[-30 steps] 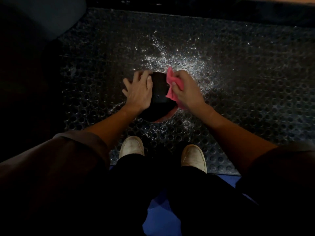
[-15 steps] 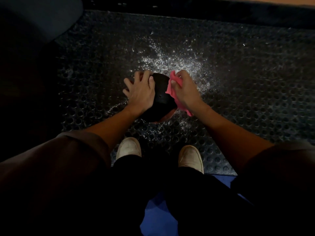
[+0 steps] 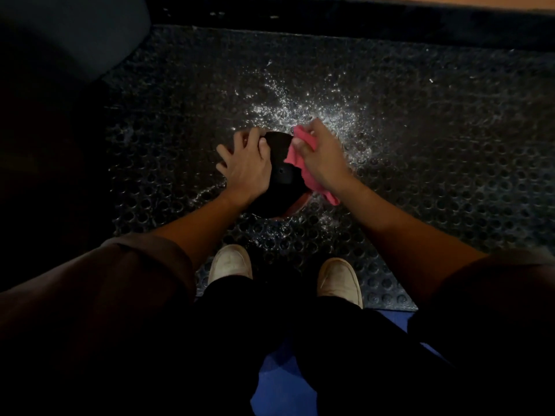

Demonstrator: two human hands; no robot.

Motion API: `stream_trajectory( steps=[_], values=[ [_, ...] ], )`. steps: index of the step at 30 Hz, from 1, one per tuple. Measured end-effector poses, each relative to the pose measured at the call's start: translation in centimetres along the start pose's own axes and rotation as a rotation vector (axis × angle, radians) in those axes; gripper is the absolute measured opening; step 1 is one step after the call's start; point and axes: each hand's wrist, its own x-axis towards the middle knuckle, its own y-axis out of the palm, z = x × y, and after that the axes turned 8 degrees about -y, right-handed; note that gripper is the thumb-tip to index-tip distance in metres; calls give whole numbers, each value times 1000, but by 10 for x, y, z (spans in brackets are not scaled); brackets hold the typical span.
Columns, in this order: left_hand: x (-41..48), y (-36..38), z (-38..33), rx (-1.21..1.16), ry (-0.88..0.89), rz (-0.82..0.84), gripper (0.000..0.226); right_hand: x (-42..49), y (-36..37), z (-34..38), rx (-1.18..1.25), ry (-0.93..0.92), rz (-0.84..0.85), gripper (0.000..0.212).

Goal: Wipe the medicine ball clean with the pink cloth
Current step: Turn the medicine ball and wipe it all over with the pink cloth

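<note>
Under the curled fingers (image 3: 319,132) of the right hand (image 3: 324,159), pink cloth (image 3: 301,163) meets medicine ball (image 3: 280,172).
Mid-wipe, I'd judge: cloth bunched on the ball's right flank, left hand (image 3: 244,166) spread flat opposite, steadying it on the studded mat (image 3: 450,151). Next, roll to an unwiped face. Dim light hides grime and underside.

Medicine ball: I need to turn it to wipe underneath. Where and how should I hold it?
Probably from both sides, palms cupping its curve: the medicine ball is round with no handle showing. The left hand lies spread over its left side; the right hand, holding the pink cloth, covers the right.
</note>
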Motion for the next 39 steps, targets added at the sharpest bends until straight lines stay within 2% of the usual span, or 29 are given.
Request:
stream_trajectory(
  steps=[3,6,9,11,13,16,18,21,23,25,29,33,37,39],
  values=[
    [5,-3,5,-7,-7,21,33,-12,8,-2,-162,-187,77,23],
    [2,-2,12,-39,13,28,34,-18,7,-19,-321,-175,57,35],
    [-3,-1,9,-47,3,28,32,-13,6,-30,-357,0,22,34],
    [-5,-2,10,-58,3,24,30,-6,3,-34,-283,161,66,27],
    [-3,-4,16,-79,15,25,28,-2,-5,-27,-196,229,86,20],
    [1,-9,23,-159,-26,60,28,4,-15,6,-18,112,-16,19],
    [2,-11,23,-199,-81,57,28,4,-8,26,16,-27,6,23],
    [0,-9,20,-168,-116,28,33,-7,17,21,-383,-227,173,36],
    [-4,-6,21,-142,-56,19,33,-16,24,8,-509,-237,131,39],
    [-9,-4,21,-133,-8,4,31,-18,20,-5,-463,-131,57,40],
    [-15,-1,21,-131,15,-25,27,-22,12,-23,-404,59,35,52],
    [-13,-4,24,-133,3,-8,27,-29,5,-32,-360,208,88,26],
    [-1,-7,24,-148,-47,30,32,-21,-5,-3,-75,74,-34,15],
    [0,-5,21,-136,-71,37,37,-9,-6,21,34,-6,6,18]
  ],
)
